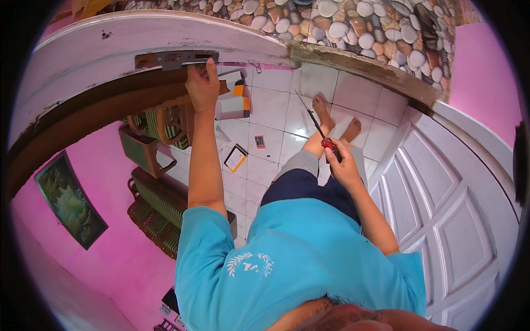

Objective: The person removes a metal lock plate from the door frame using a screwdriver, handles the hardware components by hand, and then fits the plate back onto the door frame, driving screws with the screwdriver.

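My left hand (pixel 202 85), upper centre, presses closed fingers against the metal plate (pixel 175 58) on the door edge (pixel 110 44). My right hand (pixel 343 165), mid-frame, grips the screwdriver (pixel 316 126); its tip could slip off-target above my bare feet (pixel 335 118).

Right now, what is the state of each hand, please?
Left hand: raised to the metal plate on the door edge, thumb up, touching it; no clear grasp.
Right hand: closed around a red-handled screwdriver.
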`<state>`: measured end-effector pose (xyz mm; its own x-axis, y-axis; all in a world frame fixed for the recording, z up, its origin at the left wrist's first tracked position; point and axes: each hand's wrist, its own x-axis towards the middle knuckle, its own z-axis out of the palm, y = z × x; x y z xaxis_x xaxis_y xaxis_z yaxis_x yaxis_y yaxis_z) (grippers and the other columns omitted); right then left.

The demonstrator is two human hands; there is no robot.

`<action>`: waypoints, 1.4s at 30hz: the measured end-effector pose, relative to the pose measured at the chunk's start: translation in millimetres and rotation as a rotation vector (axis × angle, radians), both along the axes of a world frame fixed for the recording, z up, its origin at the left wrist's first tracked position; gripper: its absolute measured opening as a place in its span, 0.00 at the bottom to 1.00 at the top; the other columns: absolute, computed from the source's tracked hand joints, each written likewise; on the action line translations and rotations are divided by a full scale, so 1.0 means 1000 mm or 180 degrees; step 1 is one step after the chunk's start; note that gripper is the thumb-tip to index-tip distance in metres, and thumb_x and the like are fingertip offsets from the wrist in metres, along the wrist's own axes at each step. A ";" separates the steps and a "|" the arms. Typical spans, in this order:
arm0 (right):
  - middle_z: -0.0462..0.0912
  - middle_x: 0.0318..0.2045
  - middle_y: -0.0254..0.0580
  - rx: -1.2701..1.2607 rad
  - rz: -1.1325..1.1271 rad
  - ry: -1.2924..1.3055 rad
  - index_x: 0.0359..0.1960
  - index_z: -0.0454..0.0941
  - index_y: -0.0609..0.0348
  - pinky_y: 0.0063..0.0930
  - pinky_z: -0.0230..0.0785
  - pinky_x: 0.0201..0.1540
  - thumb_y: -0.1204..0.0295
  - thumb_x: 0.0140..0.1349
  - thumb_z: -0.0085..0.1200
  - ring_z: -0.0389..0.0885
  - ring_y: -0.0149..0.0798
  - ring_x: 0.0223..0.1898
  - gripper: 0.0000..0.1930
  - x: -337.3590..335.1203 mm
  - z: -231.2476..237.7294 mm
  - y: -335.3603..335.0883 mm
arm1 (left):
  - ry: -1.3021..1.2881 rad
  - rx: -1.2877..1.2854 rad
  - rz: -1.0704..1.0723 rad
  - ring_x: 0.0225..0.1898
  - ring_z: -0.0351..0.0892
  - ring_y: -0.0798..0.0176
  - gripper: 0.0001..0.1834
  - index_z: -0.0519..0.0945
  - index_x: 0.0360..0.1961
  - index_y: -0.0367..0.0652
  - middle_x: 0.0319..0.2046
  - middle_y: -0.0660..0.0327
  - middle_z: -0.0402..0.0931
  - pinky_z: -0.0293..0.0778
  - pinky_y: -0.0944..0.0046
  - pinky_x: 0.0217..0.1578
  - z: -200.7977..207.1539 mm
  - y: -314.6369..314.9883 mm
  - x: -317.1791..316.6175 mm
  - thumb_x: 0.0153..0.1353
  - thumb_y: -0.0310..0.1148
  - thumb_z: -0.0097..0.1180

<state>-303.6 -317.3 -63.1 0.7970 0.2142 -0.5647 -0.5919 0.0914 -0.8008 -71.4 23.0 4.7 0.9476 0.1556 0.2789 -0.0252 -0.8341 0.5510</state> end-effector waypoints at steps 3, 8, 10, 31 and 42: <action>0.86 0.40 0.38 0.0034 -0.0142 -0.0054 0.57 0.77 0.60 0.27 0.73 0.49 0.62 0.71 0.59 0.83 0.33 0.43 0.19 0.002 -0.026 -0.004 | -0.0127 -0.0291 0.0097 0.31 0.87 0.61 0.20 0.74 0.40 0.28 0.30 0.49 0.85 0.81 0.64 0.34 -0.007 -0.009 0.000 0.70 0.39 0.60; 0.82 0.33 0.35 -0.0433 -0.0286 -0.0472 0.44 0.74 0.59 0.26 0.72 0.40 0.63 0.64 0.67 0.79 0.30 0.34 0.17 0.046 -0.057 -0.006 | -0.0315 -0.0024 0.0418 0.40 0.87 0.50 0.24 0.77 0.46 0.29 0.38 0.46 0.85 0.80 0.56 0.40 -0.022 -0.022 0.003 0.73 0.46 0.54; 0.80 0.33 0.35 -0.0091 -0.0515 -0.1054 0.45 0.74 0.58 0.26 0.71 0.38 0.66 0.62 0.69 0.76 0.29 0.33 0.17 0.079 -0.079 0.015 | -0.0549 0.0075 0.0378 0.39 0.86 0.50 0.23 0.77 0.46 0.29 0.38 0.46 0.84 0.79 0.56 0.40 -0.027 -0.019 0.006 0.73 0.46 0.54; 0.77 0.38 0.37 0.0660 -0.0422 -0.4149 0.43 0.77 0.59 0.24 0.70 0.39 0.61 0.51 0.78 0.73 0.32 0.35 0.25 0.352 -0.050 0.213 | -0.1627 0.0288 0.0511 0.27 0.83 0.59 0.25 0.78 0.36 0.33 0.22 0.56 0.80 0.76 0.59 0.31 -0.050 -0.004 0.008 0.72 0.50 0.56; 0.82 0.34 0.42 0.0551 -0.0741 -0.4424 0.45 0.78 0.61 0.32 0.75 0.42 0.52 0.52 0.76 0.80 0.37 0.35 0.29 0.351 -0.049 0.218 | -0.1574 0.0136 0.0493 0.30 0.81 0.68 0.32 0.80 0.40 0.32 0.28 0.61 0.79 0.75 0.64 0.35 -0.056 0.002 0.013 0.71 0.59 0.54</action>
<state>47.4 -99.2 -111.7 0.6991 -0.0123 0.7150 0.6976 0.2314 -0.6781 -58.3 25.2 -51.7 0.6677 0.2623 0.6966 -0.1484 -0.8701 0.4699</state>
